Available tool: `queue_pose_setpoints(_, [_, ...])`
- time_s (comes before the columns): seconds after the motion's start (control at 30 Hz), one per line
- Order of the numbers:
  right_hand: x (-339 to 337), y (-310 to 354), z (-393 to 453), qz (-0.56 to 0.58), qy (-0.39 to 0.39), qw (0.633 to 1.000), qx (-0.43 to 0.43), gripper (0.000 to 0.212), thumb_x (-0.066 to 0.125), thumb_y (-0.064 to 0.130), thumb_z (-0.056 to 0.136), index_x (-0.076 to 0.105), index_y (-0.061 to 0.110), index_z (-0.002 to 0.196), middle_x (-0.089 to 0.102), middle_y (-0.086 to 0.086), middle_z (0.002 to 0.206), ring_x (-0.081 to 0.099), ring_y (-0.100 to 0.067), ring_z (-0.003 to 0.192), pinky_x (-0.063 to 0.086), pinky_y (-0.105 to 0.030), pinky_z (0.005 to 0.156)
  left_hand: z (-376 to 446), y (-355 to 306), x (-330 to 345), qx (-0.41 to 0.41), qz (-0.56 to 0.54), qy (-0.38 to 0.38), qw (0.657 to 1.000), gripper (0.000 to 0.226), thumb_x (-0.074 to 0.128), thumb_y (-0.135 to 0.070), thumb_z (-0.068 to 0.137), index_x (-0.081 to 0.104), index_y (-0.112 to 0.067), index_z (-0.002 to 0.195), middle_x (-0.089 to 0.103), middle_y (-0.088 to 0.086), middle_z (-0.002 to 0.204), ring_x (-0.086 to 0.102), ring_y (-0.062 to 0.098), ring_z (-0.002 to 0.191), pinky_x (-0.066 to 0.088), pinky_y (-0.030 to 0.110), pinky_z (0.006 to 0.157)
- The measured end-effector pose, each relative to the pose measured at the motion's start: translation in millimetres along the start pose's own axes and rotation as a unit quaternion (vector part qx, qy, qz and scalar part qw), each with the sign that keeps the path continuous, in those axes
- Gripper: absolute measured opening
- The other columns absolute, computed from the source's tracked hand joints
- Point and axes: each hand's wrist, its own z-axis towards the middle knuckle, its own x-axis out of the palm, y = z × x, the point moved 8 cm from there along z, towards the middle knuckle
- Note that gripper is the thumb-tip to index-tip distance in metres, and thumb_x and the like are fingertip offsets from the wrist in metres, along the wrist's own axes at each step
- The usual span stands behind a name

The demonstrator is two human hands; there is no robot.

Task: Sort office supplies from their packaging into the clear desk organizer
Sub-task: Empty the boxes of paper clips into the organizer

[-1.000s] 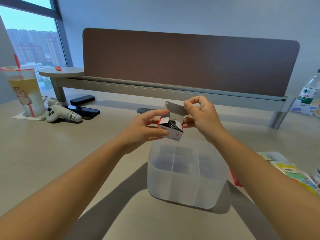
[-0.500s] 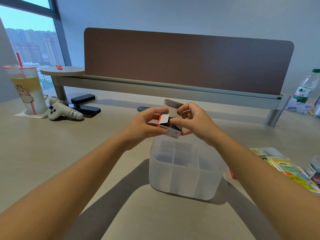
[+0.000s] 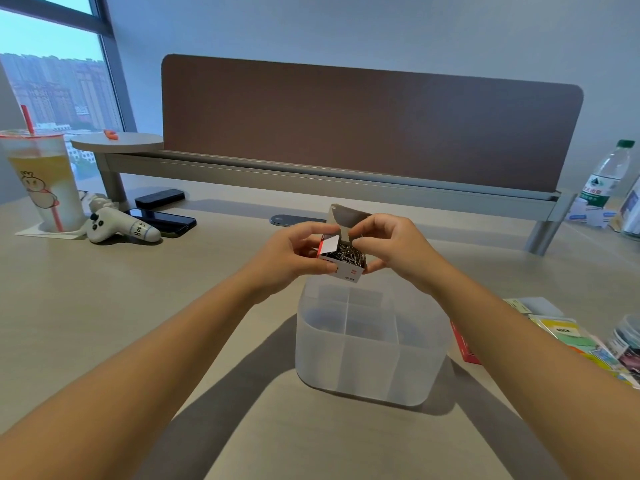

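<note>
Both hands grip the opened paper-clip box point(image 3: 341, 259): left hand point(image 3: 291, 252), right hand point(image 3: 391, 242). Clear organizer point(image 3: 367, 344) below; phone point(image 3: 162, 221), drink cup point(image 3: 45, 181) far left; sticky-note packs point(image 3: 568, 336) right.

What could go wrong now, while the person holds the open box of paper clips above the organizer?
1. The box is open and full of paper clips. If the left hand or right hand tips it too fast, clips may fall in a clump and scatter onto the desk.
2. The organizer has several compartments, so clips could land across more than one.
3. The open flaps may catch clips during pouring.
</note>
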Motion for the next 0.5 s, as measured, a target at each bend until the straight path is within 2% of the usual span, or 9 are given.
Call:
queue_pose_setpoints(0.1, [-2.7, -0.1, 1.1, 0.012, -0.009, 1.000, 0.007, 0.008, 0.047, 0.005, 0.088, 0.053, 0.010, 0.088, 0.056, 0.004, 0.082, 0.057, -0.013, 0.074, 0.054, -0.019, 0.050, 1.5, 1.9, -1.5, 0.007, -0.009, -0.009, 1.000, 0.036, 0.059, 0.002, 0.079, 0.054, -0.028, 0.098, 0.059, -0.006, 0.094, 0.057, 0.018, 0.098, 0.055, 0.023, 0.074])
queue_pose_setpoints(0.23, [-3.5, -0.4, 2.4, 0.031, 0.003, 0.999, 0.026, 0.028, 0.038, -0.001, 0.088, 0.053, 0.021, 0.080, 0.056, 0.003, 0.086, 0.056, -0.017, 0.079, 0.057, -0.027, 0.061, 2.7, 3.6, -4.6, 0.005, -0.038, -0.010, 0.999, 0.032, 0.058, 0.004, 0.079, 0.054, -0.025, 0.093, 0.060, -0.005, 0.092, 0.058, 0.017, 0.095, 0.055, 0.024, 0.076])
queue_pose_setpoints(0.37, [3.0, -5.1, -1.0, 0.070, 0.041, 0.995, 0.059, 0.028, 0.040, -0.003, 0.088, 0.051, 0.023, 0.085, 0.054, 0.001, 0.091, 0.060, -0.020, 0.078, 0.058, -0.031, 0.061, 2.8, 5.4, -7.5, -0.002, -0.054, -0.006, 0.998, 0.034, 0.057, 0.005, 0.079, 0.054, -0.025, 0.096, 0.060, -0.004, 0.096, 0.057, 0.018, 0.097, 0.055, 0.023, 0.077])
queue_pose_setpoints(0.5, [3.8, -7.5, -5.3, 0.138, 0.044, 0.987, 0.065, 0.023, 0.045, -0.004, 0.087, 0.054, 0.017, 0.088, 0.055, -0.005, 0.093, 0.060, -0.020, 0.085, 0.058, -0.030, 0.059, 2.6, 5.0, -5.5, -0.012, -0.019, 0.013, 1.000, 0.042, 0.057, 0.003, 0.080, 0.051, -0.029, 0.107, 0.057, 0.002, 0.109, 0.054, 0.022, 0.109, 0.053, 0.034, 0.084])
